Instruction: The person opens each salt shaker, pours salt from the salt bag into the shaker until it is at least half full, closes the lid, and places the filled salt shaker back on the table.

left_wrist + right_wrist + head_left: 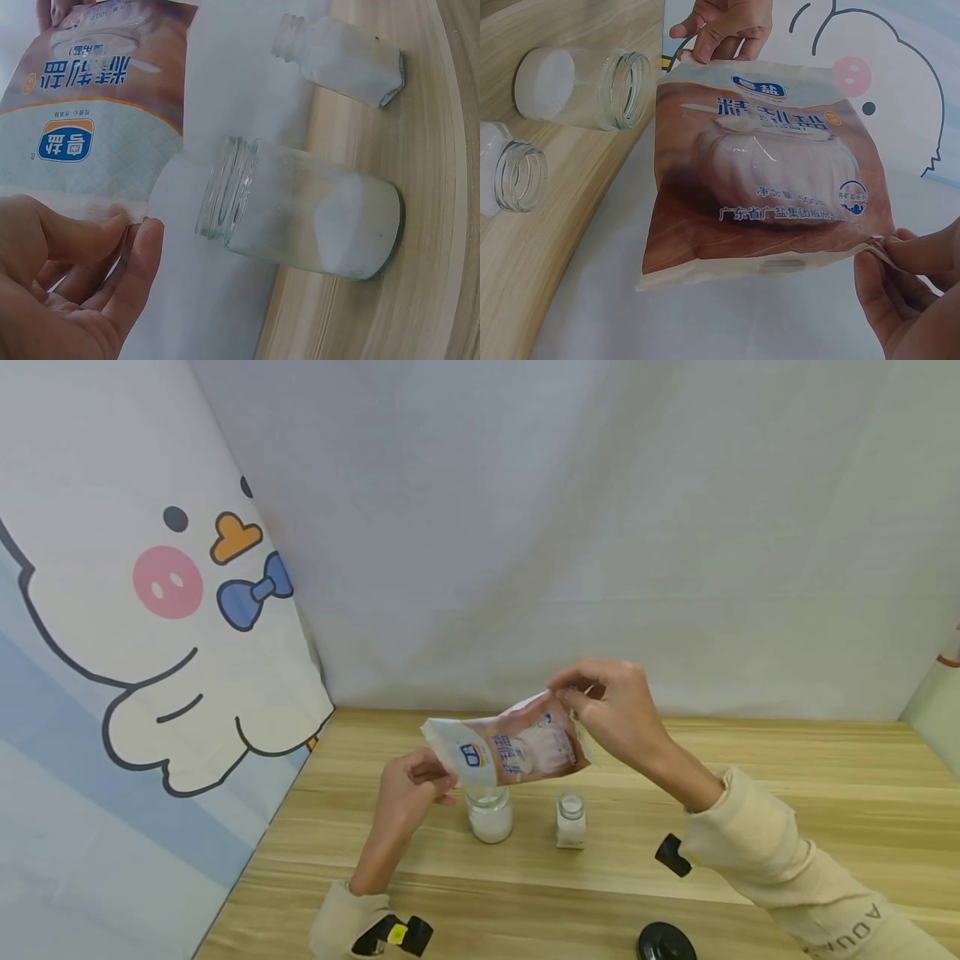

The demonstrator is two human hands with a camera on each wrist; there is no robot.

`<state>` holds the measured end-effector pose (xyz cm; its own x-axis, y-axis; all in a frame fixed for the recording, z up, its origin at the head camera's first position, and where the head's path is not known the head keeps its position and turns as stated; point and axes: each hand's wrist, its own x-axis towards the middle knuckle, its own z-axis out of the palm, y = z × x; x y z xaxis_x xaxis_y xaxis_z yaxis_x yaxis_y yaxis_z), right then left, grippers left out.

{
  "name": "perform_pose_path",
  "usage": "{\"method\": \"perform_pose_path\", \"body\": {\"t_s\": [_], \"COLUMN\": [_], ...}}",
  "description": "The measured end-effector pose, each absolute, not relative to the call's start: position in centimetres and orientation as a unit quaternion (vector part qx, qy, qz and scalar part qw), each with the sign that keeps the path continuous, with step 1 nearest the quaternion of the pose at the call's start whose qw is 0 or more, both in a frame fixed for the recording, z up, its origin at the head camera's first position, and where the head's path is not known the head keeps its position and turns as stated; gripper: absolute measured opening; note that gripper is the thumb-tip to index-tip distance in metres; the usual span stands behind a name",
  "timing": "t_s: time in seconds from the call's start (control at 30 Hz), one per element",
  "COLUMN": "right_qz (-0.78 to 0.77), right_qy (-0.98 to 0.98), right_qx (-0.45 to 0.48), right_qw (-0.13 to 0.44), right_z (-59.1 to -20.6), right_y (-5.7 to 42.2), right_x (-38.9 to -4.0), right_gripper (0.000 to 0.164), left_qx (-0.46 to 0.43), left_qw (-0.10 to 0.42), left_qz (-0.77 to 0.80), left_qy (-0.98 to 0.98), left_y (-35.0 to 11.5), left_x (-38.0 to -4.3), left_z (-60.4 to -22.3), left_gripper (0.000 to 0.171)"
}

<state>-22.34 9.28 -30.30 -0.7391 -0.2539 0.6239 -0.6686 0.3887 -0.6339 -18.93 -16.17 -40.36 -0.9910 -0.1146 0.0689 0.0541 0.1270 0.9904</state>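
Observation:
A brown and pale-blue bag of salt (536, 747) is held tilted in the air above the table. My left hand (411, 793) pinches a lower corner at its pale end, beside the mouth of a round glass jar (300, 206). My right hand (615, 706) pinches a corner at the bag's brown end, higher up. White salt lies in the bottom of the jar, which stands upright under the pale end. Right of it stands a smaller square glass bottle (571, 821) with white contents. In the head view, the bag hides part of the jar's rim.
A black round lid (665, 942) lies near the front edge of the wooden table (787, 827). Behind the table hangs a pale curtain (525, 527). A cartoon-printed cloth (90, 585) borders the left side.

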Motion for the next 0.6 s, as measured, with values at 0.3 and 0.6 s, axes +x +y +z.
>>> {"method": "perform_pose_path", "body": {"t_s": [0.3, 0.6], "right_qz": [0.477, 0.478], "right_qy": [-0.801, -0.801], "right_qx": [0.286, 0.284], "right_qw": [0.219, 0.222], "right_z": [-30.44, -30.51], "right_y": [9.27, 9.19], "right_x": [-22.44, -22.47], "right_gripper": [0.015, 0.016], "left_qx": [0.02, 0.018], "left_qw": [0.06, 0.061], "left_qz": [-0.659, -0.657], "left_qy": [-0.75, -0.752], "left_y": [-16.17, -16.22], "left_x": [-18.98, -19.04], "left_z": [-40.49, -40.61], "left_gripper": [0.016, 0.017]}}
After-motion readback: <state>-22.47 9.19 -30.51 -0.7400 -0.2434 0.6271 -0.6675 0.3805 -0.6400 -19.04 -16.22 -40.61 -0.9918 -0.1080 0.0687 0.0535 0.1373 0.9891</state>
